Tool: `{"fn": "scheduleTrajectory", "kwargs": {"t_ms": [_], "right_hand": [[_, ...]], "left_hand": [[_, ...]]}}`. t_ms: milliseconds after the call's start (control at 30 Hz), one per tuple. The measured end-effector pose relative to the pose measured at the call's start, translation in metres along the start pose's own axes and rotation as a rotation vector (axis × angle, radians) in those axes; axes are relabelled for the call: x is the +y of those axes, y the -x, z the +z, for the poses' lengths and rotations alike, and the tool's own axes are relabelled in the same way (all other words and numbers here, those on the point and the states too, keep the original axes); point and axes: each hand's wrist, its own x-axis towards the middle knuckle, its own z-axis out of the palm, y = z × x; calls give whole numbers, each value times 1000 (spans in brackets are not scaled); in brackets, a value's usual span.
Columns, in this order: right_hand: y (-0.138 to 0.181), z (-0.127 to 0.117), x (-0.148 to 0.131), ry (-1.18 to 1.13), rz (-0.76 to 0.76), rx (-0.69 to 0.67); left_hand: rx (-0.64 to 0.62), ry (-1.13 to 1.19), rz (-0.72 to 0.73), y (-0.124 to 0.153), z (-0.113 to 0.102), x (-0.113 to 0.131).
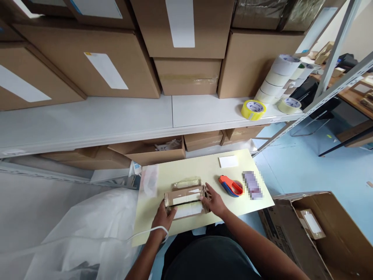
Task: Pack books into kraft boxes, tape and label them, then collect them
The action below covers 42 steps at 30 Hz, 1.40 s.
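Note:
A small cardboard box [189, 191] with white label strips is between my two hands over the pale yellow table. My left hand [163, 218] grips its left end, the thumb on the near side. At the right end, my right hand [215, 200] has its fingers and thumb closed around the edge. Just behind the box lies a package wrapped in yellowish clear tape [186, 182]. An orange and blue tape dispenser [231, 186] rests to the right of my right hand. Farther right is a pixelated purple item [253, 186] whose kind I cannot make out.
A white card [228, 161] lies near the table's [175, 229] back edge. Behind stands a shelf [131, 116] with large cartons [186, 76], stacked tape rolls [271, 83] and a yellow tape roll [253, 110]. An open carton [346, 233] is at right, plastic sheeting [84, 225] at left.

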Motion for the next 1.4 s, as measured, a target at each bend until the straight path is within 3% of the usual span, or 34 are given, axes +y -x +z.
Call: {"fn": "scheduleTrajectory", "kwargs": {"t_ms": [133,267,367,467,633,800,933,1067,1267,1300,1400], "right_hand": [[2,-59,19,301,-36,252],[3,-96,49,601,52,239],[-6,-94,57,732,148,160],[-9,-89,40,696,195,117],[12,-108,-26,330,-35,-39],[18,-114,-81,123,-150,-356],[3,-91,-90,153,-157,-511],[-11,-73,-89,164,-171,-547],[-16,-69,-94,209,-199,-602],[-15,-69,-95,221,-196,-603],[-15,-67,-97,244,-204,-612]], "left_hand": [[-25,-20,-21,2,2,9],[-48,10,-26,8,3,14],[-68,32,-37,7,2,13],[-62,61,-28,5,1,7],[-21,93,-13,6,2,0],[-52,84,-27,6,4,3],[-59,61,-23,5,5,5],[-70,40,-21,7,3,5],[214,175,141,20,-24,32],[176,246,166,21,-30,40],[-110,484,148,20,-41,66]]}}
